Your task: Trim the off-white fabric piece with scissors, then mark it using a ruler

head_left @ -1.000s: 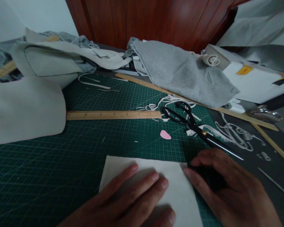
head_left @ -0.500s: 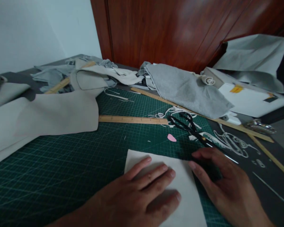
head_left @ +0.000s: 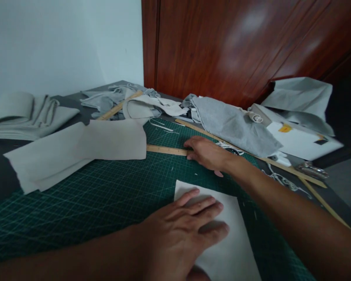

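While the green cutting mat (head_left: 119,203) spreads beneath, pale fabric (head_left: 114,138) overlaps it, and the white sheet (head_left: 235,230) lies near me under my spread left hand (head_left: 183,226). My right hand (head_left: 207,153) curves round the end of the wooden ruler (head_left: 166,150); whether it pinches, I cannot tell. Likely I'm fetching the ruler; next calls for drawing it clear of the fabric.

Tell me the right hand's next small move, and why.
Probably close the right hand on the ruler jutting from under the pale cloth: that hand covers its other end, while the left hand lies flat on the white sheet.
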Available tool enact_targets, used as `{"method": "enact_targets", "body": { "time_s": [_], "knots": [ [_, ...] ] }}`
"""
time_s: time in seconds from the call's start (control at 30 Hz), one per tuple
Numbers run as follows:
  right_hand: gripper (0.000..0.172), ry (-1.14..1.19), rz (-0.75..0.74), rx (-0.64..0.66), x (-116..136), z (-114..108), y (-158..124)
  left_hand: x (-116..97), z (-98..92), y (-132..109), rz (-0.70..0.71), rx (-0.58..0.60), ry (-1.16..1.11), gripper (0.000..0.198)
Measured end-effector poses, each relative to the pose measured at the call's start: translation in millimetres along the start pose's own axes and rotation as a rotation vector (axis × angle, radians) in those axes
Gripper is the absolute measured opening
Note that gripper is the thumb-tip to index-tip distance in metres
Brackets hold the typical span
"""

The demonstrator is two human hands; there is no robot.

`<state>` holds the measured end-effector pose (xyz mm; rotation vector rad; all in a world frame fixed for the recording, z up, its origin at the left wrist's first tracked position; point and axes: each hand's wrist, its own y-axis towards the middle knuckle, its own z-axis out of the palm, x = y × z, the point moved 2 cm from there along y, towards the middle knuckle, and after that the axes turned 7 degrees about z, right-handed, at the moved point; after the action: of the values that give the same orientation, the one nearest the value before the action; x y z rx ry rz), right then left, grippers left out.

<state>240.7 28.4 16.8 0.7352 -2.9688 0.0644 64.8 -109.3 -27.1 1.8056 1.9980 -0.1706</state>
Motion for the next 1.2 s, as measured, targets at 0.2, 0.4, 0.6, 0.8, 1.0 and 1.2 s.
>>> {"method": "enact_targets", "body": {
  "time_s": [0.2, 0.4, 0.6, 0.8, 1.0, 1.2],
  "knots": [
    [0.028, -0.028, 0.084, 0.137, -3, -1, 15, -2, -6.0, -3, 0.013, -0.024, -0.033, 0.085],
    [0.019, -0.057, 0.138, 0.085, -3, -18, 8, 0, 1.1, -4, 0.038, -0.054, -0.066, 0.085],
    [0.019, -0.155, 0.186, -0.183, -17, -84, -47, 2, 1.4, -3, 0.039, -0.046, -0.07, 0.081],
    [0.039, -0.126, 0.239, -0.432, -28, -107, -134, 1, -0.9, -3, 0.023, -0.018, -0.051, 0.078],
    [0.03, 0.203, 0.203, -0.34, -19, -41, -191, 0, -5.6, -2, 0.038, -0.031, 0.061, 0.072],
    [0.034, 0.176, 0.099, -0.266, -11, 9, -209, -13, -2.7, 8, 0.205, -0.208, 0.324, 0.029]
  ]
}}
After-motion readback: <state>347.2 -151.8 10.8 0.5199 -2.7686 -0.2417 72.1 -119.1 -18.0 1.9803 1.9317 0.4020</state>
